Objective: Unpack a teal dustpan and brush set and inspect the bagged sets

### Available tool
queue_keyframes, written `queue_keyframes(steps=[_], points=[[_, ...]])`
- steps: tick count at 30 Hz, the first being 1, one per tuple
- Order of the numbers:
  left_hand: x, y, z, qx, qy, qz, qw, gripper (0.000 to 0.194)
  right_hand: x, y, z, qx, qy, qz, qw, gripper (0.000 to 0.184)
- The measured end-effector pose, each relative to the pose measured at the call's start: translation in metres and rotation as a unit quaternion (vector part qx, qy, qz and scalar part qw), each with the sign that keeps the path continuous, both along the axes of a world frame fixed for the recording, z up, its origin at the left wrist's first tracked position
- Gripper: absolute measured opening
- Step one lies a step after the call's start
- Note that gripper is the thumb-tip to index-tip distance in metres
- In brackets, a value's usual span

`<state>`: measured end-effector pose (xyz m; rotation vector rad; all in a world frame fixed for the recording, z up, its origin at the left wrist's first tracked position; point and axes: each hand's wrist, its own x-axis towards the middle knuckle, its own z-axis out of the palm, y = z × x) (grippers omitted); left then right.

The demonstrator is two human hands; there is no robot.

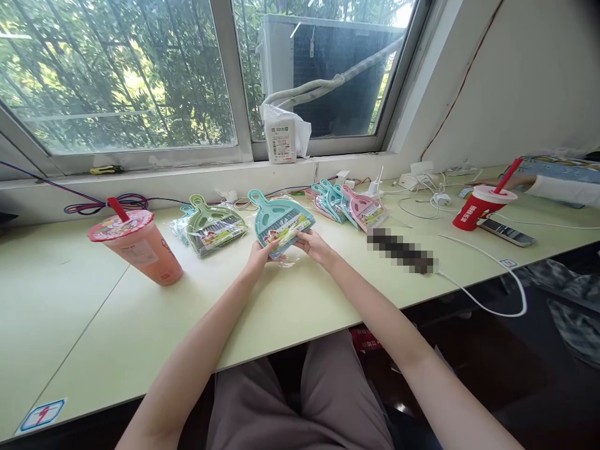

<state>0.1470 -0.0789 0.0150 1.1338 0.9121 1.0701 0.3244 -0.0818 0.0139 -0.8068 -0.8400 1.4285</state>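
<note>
A teal mini dustpan-and-brush set [277, 224] in clear plastic wrap lies on the pale green table [140, 325] in front of me. My left hand [259, 257] grips its near left edge and my right hand [315, 245] grips its near right edge, fingers closed on the wrap. A green dustpan set [213, 225] lies to the left. A pile of teal and pink dustpan sets [349, 205] lies to the right.
A pink drink cup [140, 245] with a red straw stands at left. A red cup [480, 206], a phone [507, 232], white cables [487, 294] and chargers lie at right. Another person's arm [553, 186] rests at far right. Window sill behind.
</note>
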Motion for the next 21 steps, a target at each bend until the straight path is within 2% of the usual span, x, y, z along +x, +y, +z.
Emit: queue_keyframes(steps=[2, 3, 5, 7, 9, 11, 13, 16, 21], points=[[-0.008, 0.009, 0.003, -0.007, -0.029, 0.037, 0.999, 0.035, 0.011, -0.001, 0.009, 0.034, -0.038, 0.073, 0.996, 0.028], [-0.014, 0.014, 0.004, -0.015, -0.049, 0.061, 0.997, 0.034, 0.016, -0.002, 0.012, 0.056, -0.069, 0.08, 0.993, 0.031], [-0.027, 0.024, 0.005, -0.041, -0.088, 0.096, 0.991, 0.035, 0.026, -0.004, 0.017, 0.109, -0.159, 0.005, 0.981, 0.032], [-0.04, 0.032, 0.005, -0.067, -0.111, 0.102, 0.986, 0.033, 0.032, -0.004, 0.018, 0.175, -0.276, -0.122, 0.937, 0.036], [-0.05, 0.036, 0.004, -0.087, -0.118, 0.097, 0.984, 0.031, 0.034, -0.003, 0.015, 0.233, -0.389, -0.201, 0.868, 0.048], [-0.057, 0.036, 0.004, -0.097, -0.116, 0.088, 0.985, 0.032, 0.033, -0.001, 0.01, 0.272, -0.467, -0.212, 0.814, 0.055], [-0.059, 0.035, 0.003, -0.096, -0.112, 0.066, 0.987, 0.033, 0.032, 0.002, 0.006, 0.292, -0.505, -0.204, 0.786, 0.044], [-0.059, 0.032, 0.002, -0.097, -0.096, 0.012, 0.991, 0.032, 0.031, 0.003, 0.005, 0.302, -0.508, -0.2, 0.781, 0.025], [-0.059, 0.029, 0.003, -0.104, -0.061, -0.034, 0.992, 0.034, 0.033, 0.001, 0.013, 0.297, -0.466, -0.188, 0.812, 0.008]])
